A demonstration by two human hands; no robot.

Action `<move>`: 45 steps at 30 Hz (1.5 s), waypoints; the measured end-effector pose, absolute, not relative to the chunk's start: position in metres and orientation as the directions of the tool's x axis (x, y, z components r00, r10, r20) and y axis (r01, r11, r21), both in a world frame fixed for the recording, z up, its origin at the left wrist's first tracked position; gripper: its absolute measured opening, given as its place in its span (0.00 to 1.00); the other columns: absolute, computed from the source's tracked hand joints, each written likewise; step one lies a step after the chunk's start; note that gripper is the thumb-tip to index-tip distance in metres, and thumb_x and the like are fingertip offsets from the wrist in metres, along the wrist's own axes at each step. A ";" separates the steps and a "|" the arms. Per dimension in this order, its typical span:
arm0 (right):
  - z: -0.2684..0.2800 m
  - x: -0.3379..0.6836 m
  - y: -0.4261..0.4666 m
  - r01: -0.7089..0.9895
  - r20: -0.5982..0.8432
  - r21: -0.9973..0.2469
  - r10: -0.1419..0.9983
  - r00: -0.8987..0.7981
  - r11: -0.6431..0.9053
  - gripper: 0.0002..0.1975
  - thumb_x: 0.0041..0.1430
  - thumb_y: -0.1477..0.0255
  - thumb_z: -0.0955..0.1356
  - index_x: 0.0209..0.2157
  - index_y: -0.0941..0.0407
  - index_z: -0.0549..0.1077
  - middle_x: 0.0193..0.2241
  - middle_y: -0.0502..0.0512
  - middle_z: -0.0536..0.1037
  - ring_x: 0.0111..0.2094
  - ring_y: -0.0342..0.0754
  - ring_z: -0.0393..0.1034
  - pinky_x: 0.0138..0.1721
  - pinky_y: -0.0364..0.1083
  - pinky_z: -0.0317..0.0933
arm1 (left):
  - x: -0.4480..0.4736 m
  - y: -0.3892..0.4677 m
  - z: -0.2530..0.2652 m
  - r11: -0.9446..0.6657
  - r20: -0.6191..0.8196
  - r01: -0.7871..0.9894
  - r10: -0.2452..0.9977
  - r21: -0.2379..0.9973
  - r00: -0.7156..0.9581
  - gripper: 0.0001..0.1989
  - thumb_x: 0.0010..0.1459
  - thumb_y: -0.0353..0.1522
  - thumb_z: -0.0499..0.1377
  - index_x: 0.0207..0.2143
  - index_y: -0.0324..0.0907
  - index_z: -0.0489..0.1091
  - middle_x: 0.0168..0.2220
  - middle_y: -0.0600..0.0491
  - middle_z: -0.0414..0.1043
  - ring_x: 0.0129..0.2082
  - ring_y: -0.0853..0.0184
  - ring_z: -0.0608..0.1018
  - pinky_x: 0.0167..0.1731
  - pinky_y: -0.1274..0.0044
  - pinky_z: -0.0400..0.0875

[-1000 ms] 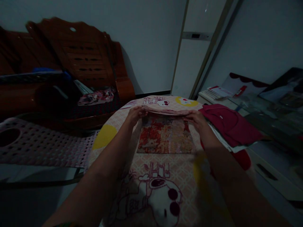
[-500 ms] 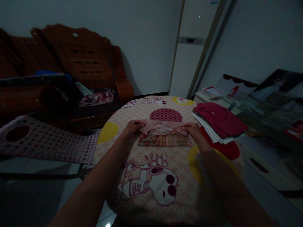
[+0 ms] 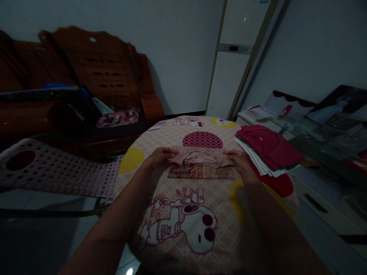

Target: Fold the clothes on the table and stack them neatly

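A partly folded garment, probably a shirt (image 3: pixel 200 171), lies across the middle of the round table. Its near strip shows a reddish-brown print, while the paler pinkish far part has a curved neckline edge. My left hand (image 3: pixel 163 156) pinches the pale part at its left end. At the opposite end, my right hand (image 3: pixel 236 157) pinches it between thumb and fingers. The cloth stretches between both hands, low over the table. Right of my right hand sits a stack of folded clothes, with a dark red shirt (image 3: pixel 268 143) on top and white cloth (image 3: pixel 255 158) beneath.
A patterned tablecloth (image 3: pixel 163 187) with cartoon dogs covers the table. To the left stand a woven chair (image 3: pixel 71 168) and a wooden bench (image 3: pixel 106 72) with cloth on its seat. A glass-topped cabinet (image 3: pixel 315 139) is at the right, a tall white air conditioner (image 3: pixel 229 76) behind.
The pale part of the shirt has come slightly down toward me over the printed strip, and its neckline curve looks more spread. Both hands keep their hold. The view has shifted a little.
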State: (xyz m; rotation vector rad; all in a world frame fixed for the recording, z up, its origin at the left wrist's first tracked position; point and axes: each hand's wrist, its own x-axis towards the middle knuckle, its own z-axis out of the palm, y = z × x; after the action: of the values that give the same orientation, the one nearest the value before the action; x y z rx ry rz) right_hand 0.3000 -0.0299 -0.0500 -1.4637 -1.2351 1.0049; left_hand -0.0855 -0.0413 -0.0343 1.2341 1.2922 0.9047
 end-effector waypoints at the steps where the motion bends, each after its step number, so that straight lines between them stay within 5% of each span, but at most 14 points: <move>1: -0.049 0.300 -0.029 0.311 0.004 -0.949 0.986 0.168 -0.049 0.11 0.36 0.76 0.69 0.27 0.56 0.79 0.31 0.54 0.83 0.30 0.48 0.73 0.34 0.46 0.65 | -0.086 -0.041 -0.033 0.146 -0.174 0.227 0.979 0.963 0.108 0.19 0.34 0.39 0.72 0.31 0.40 0.80 0.37 0.48 0.81 0.34 0.62 0.79 0.33 0.74 0.72; 4: -0.042 0.299 -0.031 0.688 0.150 -0.726 0.979 0.137 0.015 0.13 0.39 0.81 0.66 0.26 0.56 0.80 0.30 0.54 0.82 0.34 0.50 0.75 0.41 0.47 0.66 | -0.086 -0.041 -0.028 0.049 -0.096 0.545 0.994 0.837 0.059 0.14 0.36 0.38 0.70 0.28 0.42 0.79 0.36 0.51 0.81 0.37 0.59 0.79 0.38 0.73 0.71; 7: -0.032 0.291 -0.040 0.869 0.316 -0.467 0.949 -0.010 0.164 0.13 0.44 0.83 0.65 0.28 0.56 0.80 0.34 0.58 0.83 0.41 0.53 0.74 0.47 0.49 0.63 | -0.081 -0.045 -0.019 -0.049 0.081 0.746 0.997 0.664 -0.006 0.08 0.40 0.35 0.68 0.27 0.44 0.79 0.34 0.50 0.79 0.38 0.57 0.78 0.40 0.73 0.69; 10: -0.022 0.277 -0.054 0.837 0.348 -0.376 0.898 -0.270 0.397 0.10 0.53 0.80 0.66 0.31 0.56 0.80 0.35 0.59 0.81 0.40 0.52 0.73 0.45 0.48 0.63 | -0.069 -0.053 -0.011 -0.230 0.204 0.686 0.972 0.690 0.121 0.06 0.45 0.34 0.65 0.28 0.43 0.79 0.31 0.50 0.78 0.34 0.60 0.77 0.36 0.74 0.68; 13: -0.021 0.262 -0.067 0.764 0.243 -0.307 0.823 -0.513 0.567 0.07 0.59 0.76 0.67 0.30 0.56 0.78 0.32 0.57 0.79 0.37 0.50 0.71 0.41 0.46 0.61 | -0.054 -0.063 -0.009 -0.359 0.121 0.546 0.899 0.757 0.422 0.06 0.46 0.35 0.64 0.28 0.44 0.79 0.28 0.52 0.77 0.30 0.63 0.76 0.32 0.76 0.67; 18: -0.039 0.255 -0.075 0.803 0.167 -0.107 0.807 -0.566 0.586 0.06 0.59 0.78 0.66 0.34 0.57 0.77 0.37 0.61 0.78 0.41 0.52 0.69 0.44 0.47 0.59 | -0.041 -0.068 -0.021 -0.509 0.107 0.685 0.835 0.521 0.539 0.09 0.45 0.27 0.62 0.30 0.45 0.78 0.34 0.51 0.79 0.34 0.61 0.76 0.36 0.74 0.66; 23: -0.044 0.256 -0.069 0.822 0.216 -0.166 0.834 -0.508 0.544 0.08 0.55 0.80 0.65 0.30 0.57 0.75 0.34 0.60 0.77 0.39 0.52 0.69 0.42 0.47 0.59 | -0.041 -0.064 -0.031 -0.504 0.137 0.746 0.856 0.436 0.498 0.09 0.51 0.27 0.56 0.29 0.43 0.76 0.36 0.48 0.78 0.35 0.60 0.76 0.36 0.74 0.67; 29: -0.026 0.263 -0.067 0.742 0.250 -0.408 0.847 -0.469 0.532 0.08 0.50 0.79 0.63 0.24 0.56 0.72 0.26 0.53 0.75 0.31 0.47 0.68 0.35 0.44 0.56 | -0.057 -0.058 -0.023 -0.391 0.120 0.439 0.840 0.809 0.528 0.08 0.52 0.35 0.60 0.27 0.41 0.75 0.28 0.51 0.76 0.29 0.65 0.75 0.32 0.77 0.68; 34: -0.018 0.263 -0.064 0.740 0.258 -0.383 0.834 -0.489 0.552 0.11 0.54 0.77 0.63 0.23 0.56 0.75 0.25 0.53 0.76 0.31 0.47 0.68 0.37 0.45 0.58 | -0.057 -0.058 -0.008 -0.314 0.066 0.368 0.831 0.875 0.552 0.12 0.52 0.40 0.63 0.28 0.40 0.78 0.28 0.50 0.77 0.29 0.64 0.76 0.31 0.77 0.69; 36: -0.016 0.257 -0.056 0.746 0.309 -0.373 0.832 -0.461 0.552 0.13 0.59 0.75 0.63 0.28 0.56 0.78 0.29 0.56 0.79 0.34 0.49 0.70 0.40 0.46 0.61 | -0.047 -0.053 -0.004 -0.367 0.148 0.410 0.868 0.835 0.474 0.14 0.55 0.41 0.61 0.36 0.41 0.80 0.33 0.49 0.79 0.33 0.61 0.78 0.34 0.75 0.71; 39: -0.020 0.246 -0.037 0.741 0.338 -0.334 0.808 -0.482 0.582 0.16 0.65 0.72 0.60 0.41 0.56 0.80 0.42 0.60 0.81 0.46 0.54 0.72 0.51 0.50 0.62 | -0.027 -0.038 -0.011 -0.501 0.263 0.534 0.848 0.681 0.460 0.18 0.61 0.40 0.56 0.49 0.45 0.78 0.49 0.48 0.79 0.50 0.56 0.77 0.52 0.70 0.70; 42: -0.039 0.239 -0.023 0.777 0.289 -0.273 0.819 -0.496 0.567 0.21 0.68 0.69 0.60 0.58 0.56 0.73 0.59 0.63 0.73 0.61 0.56 0.64 0.62 0.55 0.55 | -0.013 -0.026 -0.032 -0.605 0.272 0.648 0.793 0.463 0.545 0.23 0.65 0.38 0.53 0.59 0.44 0.71 0.63 0.46 0.68 0.64 0.55 0.66 0.64 0.64 0.57; 45: -0.062 0.241 -0.018 0.846 0.209 -0.192 0.863 -0.459 0.497 0.26 0.69 0.65 0.60 0.65 0.55 0.64 0.67 0.62 0.63 0.68 0.58 0.55 0.67 0.58 0.48 | -0.009 -0.023 -0.052 -0.610 0.204 0.743 0.792 0.274 0.575 0.27 0.67 0.40 0.51 0.66 0.44 0.62 0.69 0.43 0.57 0.69 0.53 0.60 0.66 0.58 0.52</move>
State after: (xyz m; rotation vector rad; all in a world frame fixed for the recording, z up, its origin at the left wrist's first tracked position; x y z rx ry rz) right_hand 0.2406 -0.0181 -0.0621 -1.4467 -2.4667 0.0872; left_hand -0.0085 -0.0234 -0.0524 2.6448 1.2997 0.4626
